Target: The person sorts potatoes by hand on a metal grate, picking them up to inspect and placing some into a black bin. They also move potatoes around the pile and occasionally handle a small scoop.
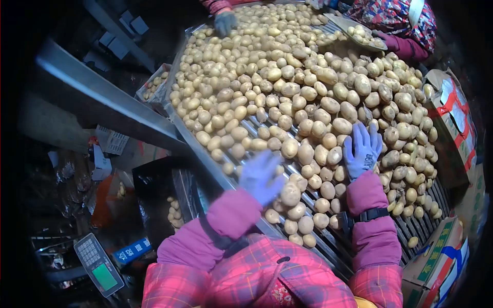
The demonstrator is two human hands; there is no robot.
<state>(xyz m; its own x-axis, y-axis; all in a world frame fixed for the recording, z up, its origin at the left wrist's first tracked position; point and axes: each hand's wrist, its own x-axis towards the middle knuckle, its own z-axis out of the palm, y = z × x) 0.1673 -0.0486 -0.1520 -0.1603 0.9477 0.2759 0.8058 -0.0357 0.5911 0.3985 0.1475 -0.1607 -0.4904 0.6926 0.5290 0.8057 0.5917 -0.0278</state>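
Note:
My left hand (261,177), in a lavender glove and blurred by motion, is over the left side of a slatted metal sorting table, its fingers apart. Close beside it are several potatoes (290,194). My right hand (363,150), gloved the same way, rests with spread fingers on the heap of potatoes (341,126) and grips none of them. Bare slats (411,233) of the table show at the near right.
A co-worker's gloved hand (225,23) touches potatoes at the far left. Another person's sleeve (405,47) is by a scoop (354,32) holding potatoes. Cardboard boxes (434,256) line the right edge. A scale (99,265) stands lower left; a metal beam (102,95) slants nearby.

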